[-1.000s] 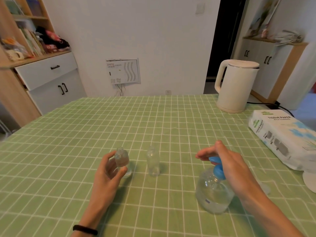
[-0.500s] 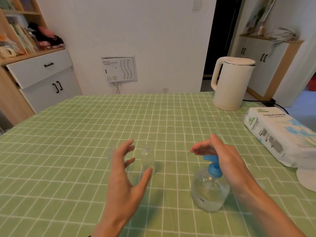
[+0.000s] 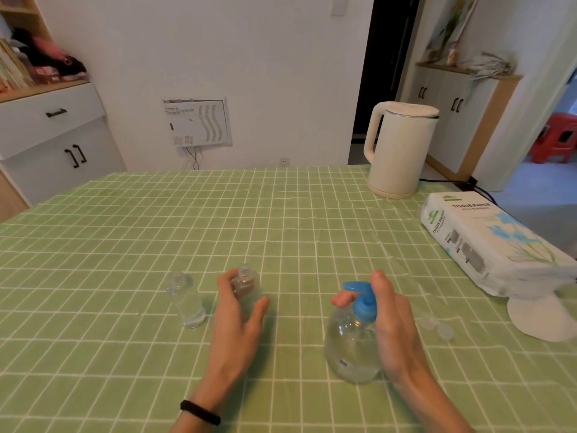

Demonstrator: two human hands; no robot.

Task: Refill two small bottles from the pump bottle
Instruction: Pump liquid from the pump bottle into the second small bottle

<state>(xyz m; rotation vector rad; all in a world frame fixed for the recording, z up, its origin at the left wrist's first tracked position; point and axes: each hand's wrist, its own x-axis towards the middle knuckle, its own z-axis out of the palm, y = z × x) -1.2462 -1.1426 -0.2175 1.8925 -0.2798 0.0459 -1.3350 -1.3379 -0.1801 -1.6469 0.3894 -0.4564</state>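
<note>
left hand grips small clear plastic bottle, left of blue-topped clear pump bottle | right hand clasps its top

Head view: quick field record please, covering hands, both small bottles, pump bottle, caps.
left hand: grips right bottle
right hand: grips pump bottle at its blue pump
left bottle: upright, untouched
right bottle: upright
caps: two, right of pump bottle
fill levels: cannot tell
</note>
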